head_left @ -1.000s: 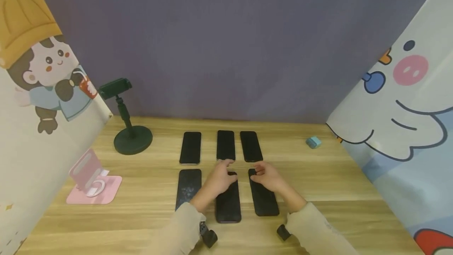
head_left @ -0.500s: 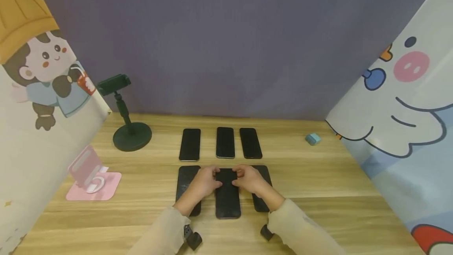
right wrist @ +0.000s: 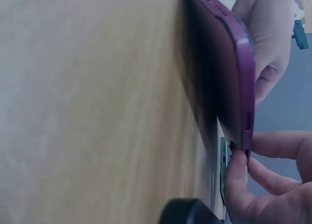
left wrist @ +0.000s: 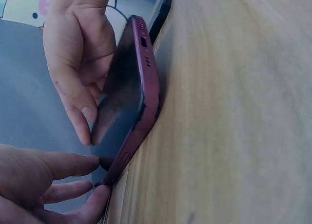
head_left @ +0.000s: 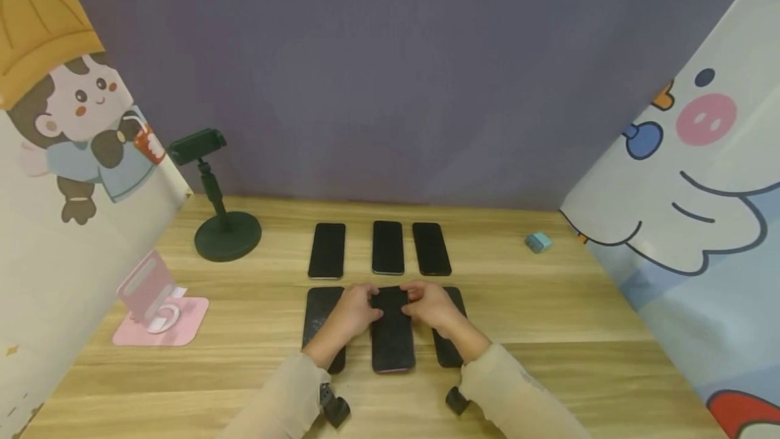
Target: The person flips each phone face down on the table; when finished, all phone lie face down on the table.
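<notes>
Purple-edged, the black phone is held between your left hand and right hand, each pinching a side near its far end. Another phone lies partly beneath your left wrist, a third phone beneath your right.
</notes>
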`<state>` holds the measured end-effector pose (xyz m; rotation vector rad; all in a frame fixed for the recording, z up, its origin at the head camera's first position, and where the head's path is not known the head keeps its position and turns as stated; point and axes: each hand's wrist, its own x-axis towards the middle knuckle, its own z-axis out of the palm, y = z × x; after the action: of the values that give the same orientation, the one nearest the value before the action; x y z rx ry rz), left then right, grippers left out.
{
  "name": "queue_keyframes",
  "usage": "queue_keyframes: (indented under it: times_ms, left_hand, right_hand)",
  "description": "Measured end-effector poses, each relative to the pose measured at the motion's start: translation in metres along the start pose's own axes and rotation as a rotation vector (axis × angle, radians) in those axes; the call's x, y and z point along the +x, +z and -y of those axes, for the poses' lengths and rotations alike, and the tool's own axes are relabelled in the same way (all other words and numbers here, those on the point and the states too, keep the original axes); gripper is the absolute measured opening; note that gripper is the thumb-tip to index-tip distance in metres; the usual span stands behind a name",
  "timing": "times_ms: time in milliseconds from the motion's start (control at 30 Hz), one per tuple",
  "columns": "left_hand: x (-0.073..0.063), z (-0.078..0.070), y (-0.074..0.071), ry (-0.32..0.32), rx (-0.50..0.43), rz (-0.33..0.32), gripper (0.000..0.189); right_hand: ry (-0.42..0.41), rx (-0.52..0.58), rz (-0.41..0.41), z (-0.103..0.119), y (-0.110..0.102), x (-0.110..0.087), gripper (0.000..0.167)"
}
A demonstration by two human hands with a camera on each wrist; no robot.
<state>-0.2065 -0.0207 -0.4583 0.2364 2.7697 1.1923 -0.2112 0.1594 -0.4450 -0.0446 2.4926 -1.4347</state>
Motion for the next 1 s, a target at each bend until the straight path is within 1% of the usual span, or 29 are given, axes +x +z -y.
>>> queue_keyframes:
  times_ms: [133,233,333,433,500,533,600,733,833,933,1000]
  left_hand:
    - [-0.001,0.000,0.001,0.022,-0.034,0.000,0.035]
    - [-0.001,0.000,0.002,0.058,-0.081,-0.002,0.035]
    - [-0.002,0.000,0.004,0.096,-0.132,-0.008,0.035]
    - [-0.003,0.000,0.004,0.115,-0.197,-0.015,0.035]
    - [-0.004,-0.001,0.004,0.119,-0.248,-0.015,0.037]
    - [-0.004,-0.002,0.004,0.129,-0.272,-0.016,0.038]
    - [-0.005,-0.003,0.005,0.128,-0.323,-0.009,0.040]
    - [-0.006,-0.005,0.009,0.104,-0.490,0.029,0.046]
    - [-0.007,-0.006,0.011,0.057,-0.676,0.070,0.049]
    - [-0.008,-0.008,0.013,0.018,-0.824,0.098,0.051]
    - [-0.009,-0.010,0.013,-0.001,-0.874,0.103,0.053]
  right_hand:
    - [-0.022,0.060,-0.009,0.001,-0.004,-0.001,0.042]
    - [-0.047,0.165,0.000,0.004,-0.007,-0.004,0.042]
    - [-0.092,0.275,0.030,0.006,-0.012,-0.005,0.042]
    - [-0.135,0.365,0.075,0.004,-0.015,-0.004,0.043]
    - [-0.146,0.412,0.100,0.003,-0.016,-0.003,0.043]
    - [-0.148,0.427,0.108,0.003,-0.017,-0.003,0.043]
    - [-0.148,0.445,0.119,0.003,-0.017,-0.004,0.043]
    - [-0.156,0.457,0.136,0.004,-0.017,-0.005,0.042]
    - [-0.170,0.448,0.151,0.005,-0.018,-0.006,0.043]
    - [-0.176,0.440,0.164,0.006,-0.019,-0.006,0.045]
    - [-0.179,0.440,0.174,0.007,-0.019,-0.007,0.045]
